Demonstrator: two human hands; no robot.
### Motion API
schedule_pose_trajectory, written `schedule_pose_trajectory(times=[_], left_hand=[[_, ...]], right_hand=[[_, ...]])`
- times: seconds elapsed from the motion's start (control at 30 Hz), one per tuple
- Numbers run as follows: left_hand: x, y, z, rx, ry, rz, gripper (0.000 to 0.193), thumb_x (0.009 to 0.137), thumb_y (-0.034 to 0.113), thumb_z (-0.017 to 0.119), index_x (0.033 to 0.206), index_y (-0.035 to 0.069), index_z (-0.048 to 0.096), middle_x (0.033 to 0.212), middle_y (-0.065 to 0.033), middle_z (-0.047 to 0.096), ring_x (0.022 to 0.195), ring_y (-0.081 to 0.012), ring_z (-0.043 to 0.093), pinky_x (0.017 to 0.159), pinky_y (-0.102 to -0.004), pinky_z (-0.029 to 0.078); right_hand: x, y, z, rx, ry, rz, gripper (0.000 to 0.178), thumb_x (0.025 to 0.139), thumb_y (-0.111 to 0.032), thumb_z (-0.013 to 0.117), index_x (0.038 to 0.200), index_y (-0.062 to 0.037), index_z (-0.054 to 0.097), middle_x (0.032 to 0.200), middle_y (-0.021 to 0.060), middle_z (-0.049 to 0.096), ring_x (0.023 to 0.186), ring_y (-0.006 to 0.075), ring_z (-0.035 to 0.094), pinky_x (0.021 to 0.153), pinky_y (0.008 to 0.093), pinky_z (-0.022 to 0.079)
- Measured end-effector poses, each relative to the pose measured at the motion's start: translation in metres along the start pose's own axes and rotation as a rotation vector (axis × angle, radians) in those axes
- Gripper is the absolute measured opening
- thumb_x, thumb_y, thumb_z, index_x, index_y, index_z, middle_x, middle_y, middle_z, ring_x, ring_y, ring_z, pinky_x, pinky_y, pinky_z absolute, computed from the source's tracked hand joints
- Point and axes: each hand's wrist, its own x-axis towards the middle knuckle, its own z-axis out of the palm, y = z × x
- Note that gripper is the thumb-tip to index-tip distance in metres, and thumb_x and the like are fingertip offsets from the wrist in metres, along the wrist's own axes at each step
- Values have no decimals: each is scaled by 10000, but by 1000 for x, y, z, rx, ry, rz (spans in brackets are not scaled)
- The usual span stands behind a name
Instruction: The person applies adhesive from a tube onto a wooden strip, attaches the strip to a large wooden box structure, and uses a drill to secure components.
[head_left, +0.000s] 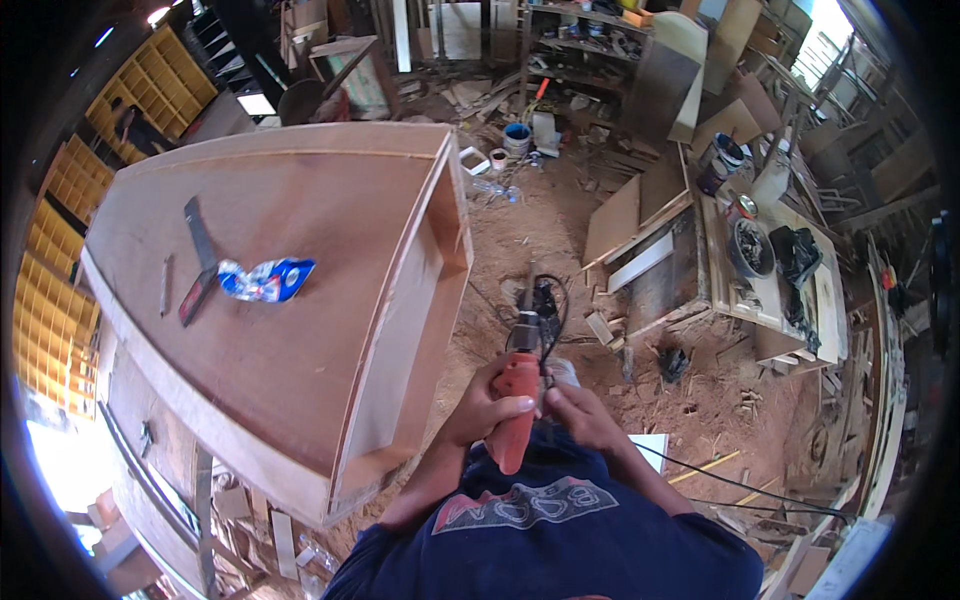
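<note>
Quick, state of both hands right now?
Left hand: closed, holding the red drill.
Right hand: fingers curled close beside the drill; cannot tell whether it grips anything.

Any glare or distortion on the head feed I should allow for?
All head view: glare whites out the opening at upper right; fisheye bows the long edges of the wooden box; corners fall black; the red drill's outline reads clearly.

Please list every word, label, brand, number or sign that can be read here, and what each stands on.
Navy shirt: large outlined lettering on the chest; I leave its wording uncopied.
Blue-and-white packet: printing, too small and blurred to read.
Dark square with a red-marked handle: pale marks, too small to read.
Red drill: no legible text.
I can make out no other readable text.
</note>
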Motion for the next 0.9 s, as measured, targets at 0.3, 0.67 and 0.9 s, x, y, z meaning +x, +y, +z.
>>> schedule_pose_trajectory(times=[0.3,0.67,0.9], left_hand=[[45,22,-25,-130,20,62,685,838,187,827,1439,6,552,1237,-177,698,938,-248,768,851,-414,682],[225,63,-48,-12,109,79,674,815,236,854,1392,15,585,1208,-163,708,882,-262,777,817,-429,680],[447,119,-52,87,205,101,656,769,267,825,1322,2,591,1172,-219,700,861,-310,769,779,-469,698]], right_hand=[[89,31,-36,-93,-249,27,526,1179,-464,554,929,-29,711,808,-33,614,795,90,548,727,311,469],[224,119,-228,-453,28,-43,530,1037,-513,717,900,-1,728,700,195,628,634,266,599,652,480,491],[274,130,-419,-581,257,210,534,1011,-565,752,972,-36,814,822,172,759,739,287,698,717,442,551]])
